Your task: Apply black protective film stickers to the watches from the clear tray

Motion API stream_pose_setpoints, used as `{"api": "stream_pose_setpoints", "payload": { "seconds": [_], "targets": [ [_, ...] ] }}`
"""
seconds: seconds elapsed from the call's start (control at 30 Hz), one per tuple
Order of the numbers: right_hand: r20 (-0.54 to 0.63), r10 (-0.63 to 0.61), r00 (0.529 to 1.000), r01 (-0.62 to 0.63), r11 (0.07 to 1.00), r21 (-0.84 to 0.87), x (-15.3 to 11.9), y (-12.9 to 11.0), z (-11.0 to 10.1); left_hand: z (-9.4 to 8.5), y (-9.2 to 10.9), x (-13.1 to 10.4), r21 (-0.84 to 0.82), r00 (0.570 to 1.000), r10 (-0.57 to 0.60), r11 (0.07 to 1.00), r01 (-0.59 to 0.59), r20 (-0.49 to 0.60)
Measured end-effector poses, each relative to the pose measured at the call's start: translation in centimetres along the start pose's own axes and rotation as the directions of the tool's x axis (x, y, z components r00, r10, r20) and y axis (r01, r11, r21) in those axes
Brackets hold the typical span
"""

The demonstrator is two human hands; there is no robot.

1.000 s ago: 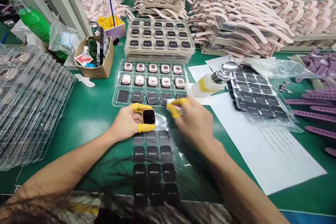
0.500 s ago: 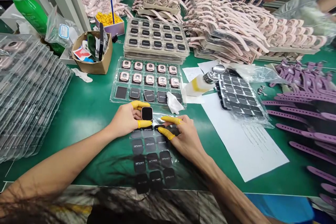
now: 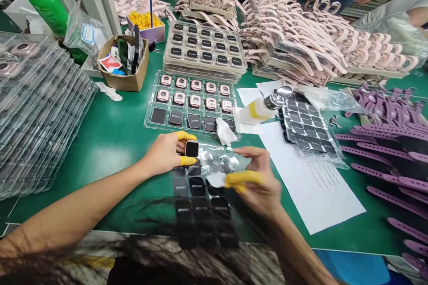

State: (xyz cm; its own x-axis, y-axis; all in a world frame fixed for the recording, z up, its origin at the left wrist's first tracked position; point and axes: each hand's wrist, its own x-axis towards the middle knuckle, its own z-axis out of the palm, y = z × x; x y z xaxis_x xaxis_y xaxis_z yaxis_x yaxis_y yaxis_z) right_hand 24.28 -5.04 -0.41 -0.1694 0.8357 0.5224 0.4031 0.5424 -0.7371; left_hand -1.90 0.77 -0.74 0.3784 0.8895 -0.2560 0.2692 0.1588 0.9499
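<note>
My left hand (image 3: 164,153), with yellow finger cots on finger and thumb, grips a square smartwatch body (image 3: 191,148) by its edges, dark screen facing up. A clear sheet of black printed screen stickers (image 3: 183,209) lies on the table below it. Over that sheet, my right hand (image 3: 262,182) pinches one peeled sticker (image 3: 216,180), its pale underside showing, between finger cots; the hand is blurred by motion. Just beyond both hands is a clear plastic tray (image 3: 151,116) with watch bodies in two rows and dark-faced pieces in the front row. A crumpled white cloth (image 3: 225,131) rests on its corner.
Stacked clear trays (image 3: 40,120) rise at the left. Past the tray stand a cardboard box (image 3: 125,81), a pump bottle (image 3: 256,111) and piled pink straps (image 3: 287,35). Purple straps (image 3: 384,142) and a paper sheet (image 3: 310,187) lie right. Other people's hands show at the back.
My right hand has lifted away from the sticker sheet and moved right and nearer, with a peeled sticker in its fingers. My left hand still holds the smartwatch body; the view has shifted slightly.
</note>
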Motion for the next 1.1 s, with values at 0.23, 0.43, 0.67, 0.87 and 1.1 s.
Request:
{"api": "stream_pose_setpoints", "payload": {
  "seconds": [0.23,0.43,0.67,0.87,1.1],
  "targets": [
    [0.211,0.681,0.701,-0.688,0.568,0.451,4.8,-2.1,2.5,0.4,0.3,-0.5,0.059,0.998,0.063,0.996,-0.062,-0.027],
    [0.241,0.793,0.560,-0.786,0.416,0.457,5.0,-0.7,6.0,0.3,0.5,-0.5,0.049,0.998,0.068,0.996,-0.068,-0.005],
    [0.300,0.788,0.538,-0.803,0.371,0.466,4.6,-0.1,5.7,0.3,0.3,-0.3,0.085,0.997,0.072,0.994,-0.072,0.007],
    [0.317,0.770,0.554,-0.803,0.392,0.450,4.7,0.0,5.8,0.3,0.6,-0.2,0.117,0.998,0.057,0.992,-0.054,-0.020],
    [0.312,0.770,0.557,-0.799,0.395,0.453,4.7,-0.1,5.7,0.4,0.6,-0.2,0.065,0.998,0.054,0.997,-0.053,-0.015]
  ]
}}
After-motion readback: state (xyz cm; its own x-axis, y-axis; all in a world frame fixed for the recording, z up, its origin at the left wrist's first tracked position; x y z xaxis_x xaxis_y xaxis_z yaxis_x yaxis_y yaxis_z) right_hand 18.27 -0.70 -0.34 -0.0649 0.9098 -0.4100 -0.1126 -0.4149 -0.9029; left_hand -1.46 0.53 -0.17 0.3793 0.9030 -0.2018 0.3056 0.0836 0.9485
